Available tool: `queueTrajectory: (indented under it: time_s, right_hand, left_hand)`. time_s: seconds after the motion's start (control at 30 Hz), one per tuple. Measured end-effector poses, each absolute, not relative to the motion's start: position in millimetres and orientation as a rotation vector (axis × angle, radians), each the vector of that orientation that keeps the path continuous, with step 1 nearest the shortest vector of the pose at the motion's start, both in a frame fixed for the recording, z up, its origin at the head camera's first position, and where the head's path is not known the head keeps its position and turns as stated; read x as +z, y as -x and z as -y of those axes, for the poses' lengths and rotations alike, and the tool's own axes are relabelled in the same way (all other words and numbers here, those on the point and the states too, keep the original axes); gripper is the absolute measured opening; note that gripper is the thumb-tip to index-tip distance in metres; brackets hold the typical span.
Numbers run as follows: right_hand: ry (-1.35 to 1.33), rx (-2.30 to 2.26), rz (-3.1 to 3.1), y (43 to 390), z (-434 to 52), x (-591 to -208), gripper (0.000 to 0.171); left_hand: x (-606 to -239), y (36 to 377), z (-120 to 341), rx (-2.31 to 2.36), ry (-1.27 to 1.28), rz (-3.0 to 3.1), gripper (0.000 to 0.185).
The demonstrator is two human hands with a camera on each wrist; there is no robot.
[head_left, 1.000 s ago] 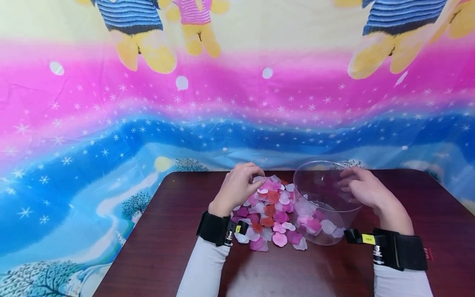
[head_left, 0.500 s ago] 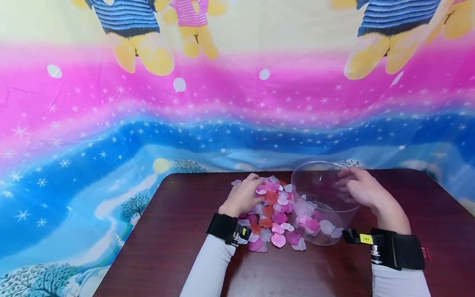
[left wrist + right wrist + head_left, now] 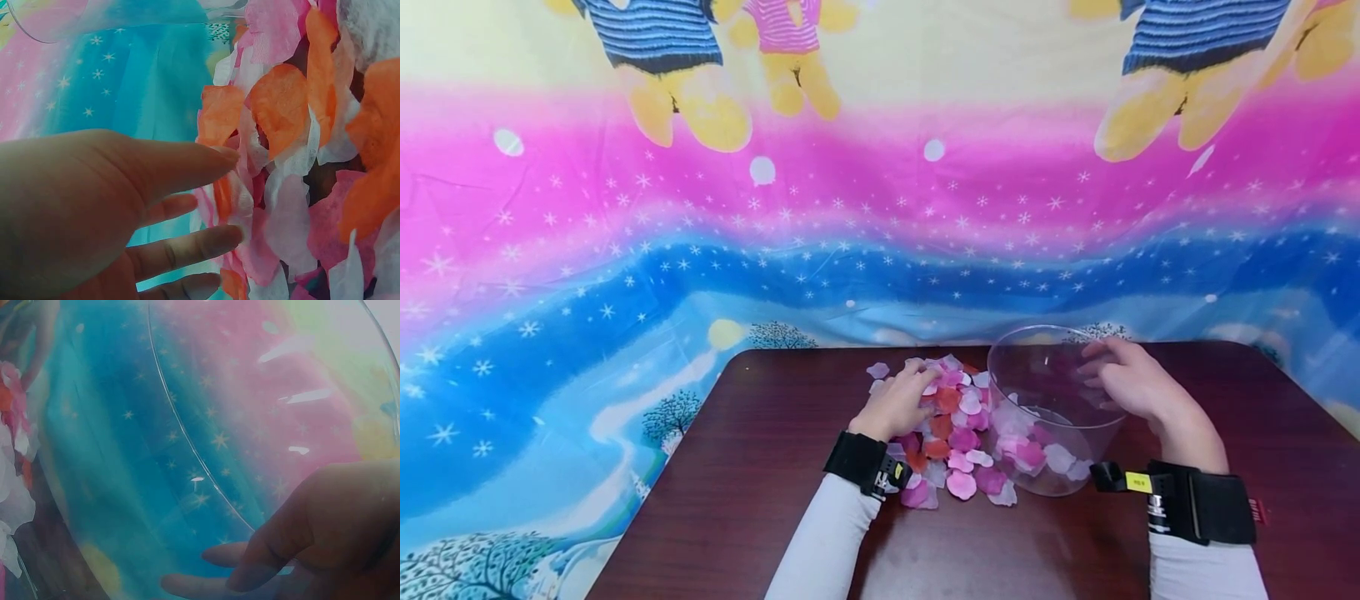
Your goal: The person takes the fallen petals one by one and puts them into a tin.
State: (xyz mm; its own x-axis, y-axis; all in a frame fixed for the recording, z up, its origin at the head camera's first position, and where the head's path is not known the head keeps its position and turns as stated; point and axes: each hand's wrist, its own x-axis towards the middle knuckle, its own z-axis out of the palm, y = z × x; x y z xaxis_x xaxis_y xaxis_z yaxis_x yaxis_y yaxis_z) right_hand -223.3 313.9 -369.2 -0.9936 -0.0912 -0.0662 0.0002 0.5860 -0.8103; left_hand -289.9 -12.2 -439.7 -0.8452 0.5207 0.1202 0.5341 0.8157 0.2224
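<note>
A heap of pink, white, magenta and orange paper petals point(image 3: 953, 427) lies on the dark wooden table point(image 3: 752, 467). My left hand point(image 3: 901, 398) rests on the heap's left side, its fingers stretched out over the petals. The left wrist view shows its straight fingers point(image 3: 206, 240) touching petals point(image 3: 281, 112). A clear round plastic bowl point(image 3: 1037, 358) stands just right of the heap and has a few petals point(image 3: 1037, 454) at its bottom. My right hand point(image 3: 1129, 382) grips the bowl's far right wall. In the right wrist view its thumb point(image 3: 294, 525) presses the clear wall point(image 3: 187, 425).
A bright cloth point(image 3: 880, 233) with stars, pink and blue bands and cartoon bears hangs behind the table and drapes down its left side. The table's rounded far-left corner point(image 3: 748, 354) is near the heap. One loose petal point(image 3: 877, 369) lies at the heap's far edge.
My left hand has slid right and toward me, from the heap's far left edge onto the petals, and uncovered a loose petal. The right hand and the bowl have stayed put.
</note>
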Motion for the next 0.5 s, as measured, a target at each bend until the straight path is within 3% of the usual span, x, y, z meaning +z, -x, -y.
queueTrajectory:
  time_s: [0.5]
  right_hand:
    - [0.078,-1.386,-2.701,223.6,-313.8,-368.3,0.05]
  left_hand:
    - [-446.4,291.2,11.8,-0.315,0.842,2.945,0.034]
